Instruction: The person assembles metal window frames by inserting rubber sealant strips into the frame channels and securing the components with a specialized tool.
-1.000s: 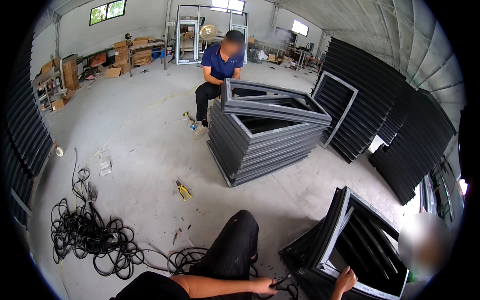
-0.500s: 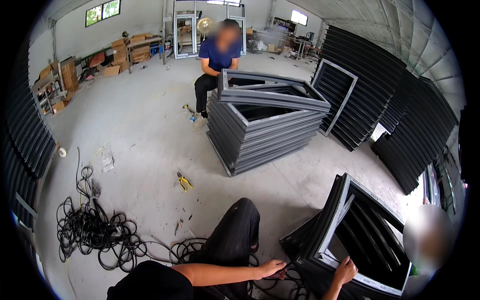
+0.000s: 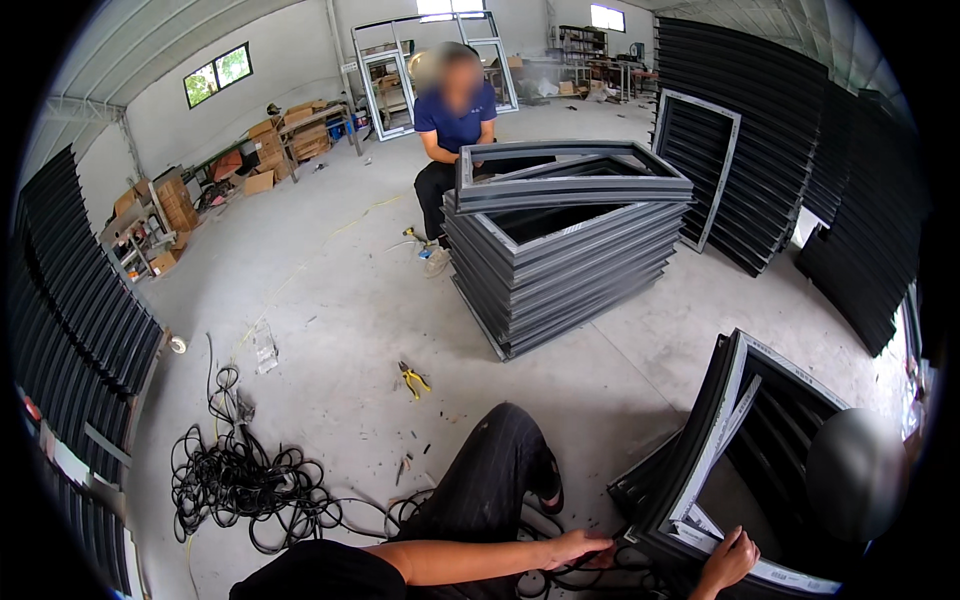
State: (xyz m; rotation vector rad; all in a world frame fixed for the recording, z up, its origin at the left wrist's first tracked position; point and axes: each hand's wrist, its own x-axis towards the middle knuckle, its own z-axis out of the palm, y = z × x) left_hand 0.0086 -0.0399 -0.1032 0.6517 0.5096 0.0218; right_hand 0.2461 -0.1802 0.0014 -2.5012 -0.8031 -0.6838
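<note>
Window frame [image 3: 712,428], grey-faced, lies on top of a dark stack [image 3: 662,485] that stands on the floor [image 3: 350,300] in the lower right of the head view. Left hand [image 3: 575,548]: fingers drawn together just beside the stack's near left corner; whether they pinch the black cord [image 3: 215,470] cannot be told. Right hand [image 3: 733,560]: fingers curled closed over the frame's near rail, holding it. Cord lies heaped on the floor to the left, with a length trailing past the bent leg [image 3: 480,470] to loops beneath the left hand.

Caution: crossed loops could knot, or catch on the leg, if the cord is pulled quickly. Uneven force on the near rail could slide the frame across the stack's edge and trap fingers. Yellow-handled pliers [image 3: 413,380] lie farther off; stepping there could cause a slip.
</note>
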